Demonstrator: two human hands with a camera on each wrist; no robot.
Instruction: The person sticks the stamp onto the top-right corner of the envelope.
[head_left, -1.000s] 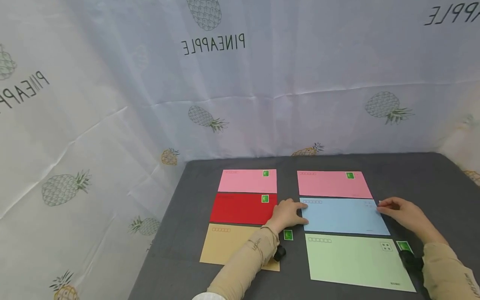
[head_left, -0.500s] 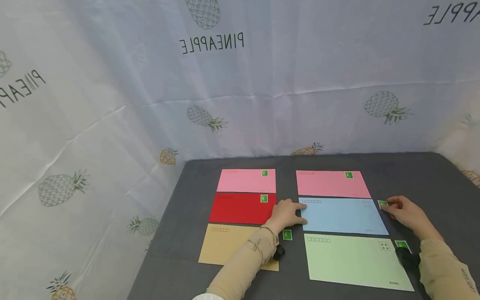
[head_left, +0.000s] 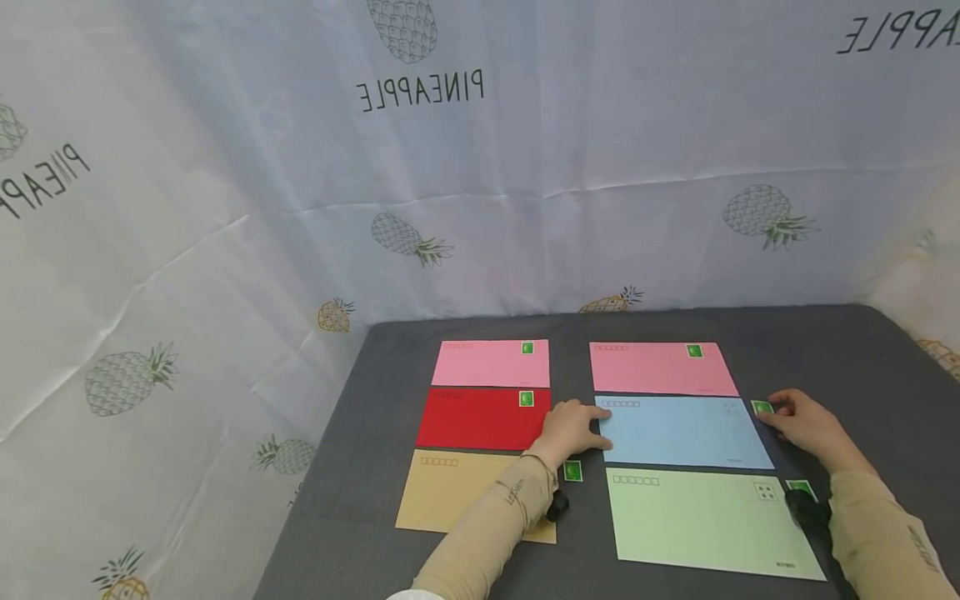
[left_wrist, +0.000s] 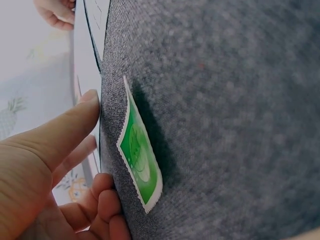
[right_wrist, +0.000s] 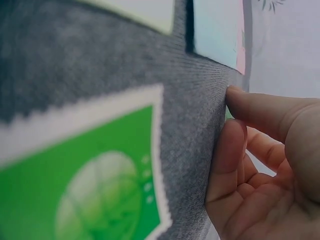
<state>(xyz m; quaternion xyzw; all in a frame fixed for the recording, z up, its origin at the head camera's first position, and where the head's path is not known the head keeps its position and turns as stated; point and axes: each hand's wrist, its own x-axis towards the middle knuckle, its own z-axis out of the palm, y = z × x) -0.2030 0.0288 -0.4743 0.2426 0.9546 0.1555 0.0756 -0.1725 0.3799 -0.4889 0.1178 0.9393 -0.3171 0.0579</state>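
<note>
Compared with a second ago, your right hand [head_left: 810,427] is sitting a little farther toward the right edge of the bench [head_left: 847,358], and the stamp [head_left: 761,407] is showing its green face instead of just a pale sliver. The printed square in the far-right corner of the blue envelope [head_left: 682,432] is still lying bare, so the work with this stamp, in my judgement, is remaining unfinished.

You are pinching the stamp between the thumb and a finger of your right hand, the tips nearly meeting. It is sitting just beside the envelope's right side, nearer the bench's right edge than its left. Your left hand [head_left: 570,429] is resting at the envelope's left edge, thumb and index finger spreading apart and gripping nothing.

The blue envelope is lying flat, its long axis running side to side, roughly parallel to the bench's far edge; its row of small boxes is facing the bench's far-left corner. The stamp's green face is turning upward, but your fingers are covering part of it, so I cannot tell which way its picture is pointing or which side is longer. Closer to the bench's near edge, a loose stamp [head_left: 573,472] is lying beside your left wrist
</note>
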